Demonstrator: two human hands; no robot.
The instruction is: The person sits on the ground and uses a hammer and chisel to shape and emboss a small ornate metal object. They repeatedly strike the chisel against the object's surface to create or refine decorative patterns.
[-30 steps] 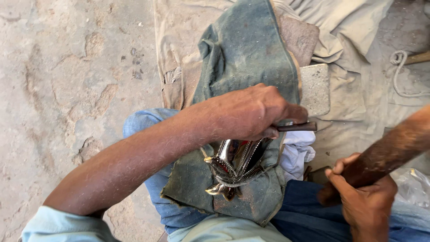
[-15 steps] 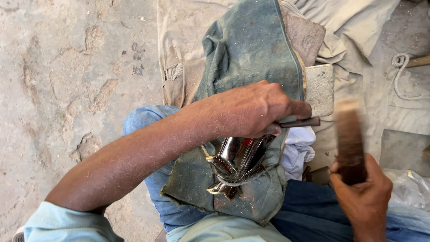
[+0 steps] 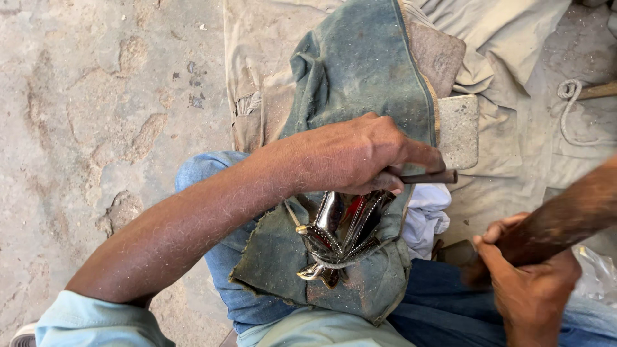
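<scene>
My left hand [image 3: 360, 154] is closed around a thin dark metal rod [image 3: 432, 177] that sticks out to the right past my fingers. Just below that hand lies a shiny embossed silver ornament [image 3: 344, 234] tied with string onto a worn grey-green cloth [image 3: 360, 77] draped over my lap. My right hand [image 3: 527, 289] at the lower right grips a brown wooden mallet [image 3: 559, 222], blurred with motion, whose handle slants up to the right edge. The ornament's upper part is hidden under my left hand.
A square grey stone block [image 3: 457, 128] sits right of the cloth on a beige sheet [image 3: 514, 58]. White cloth [image 3: 427, 215] is bunched beside the ornament. A rope loop [image 3: 572, 106] lies far right. Rough concrete floor [image 3: 96, 115] fills the left.
The mallet was raised upright half a second ago; now it has swung down and slants low toward the rod's end. My left hand and the rod have stayed in place.
</scene>
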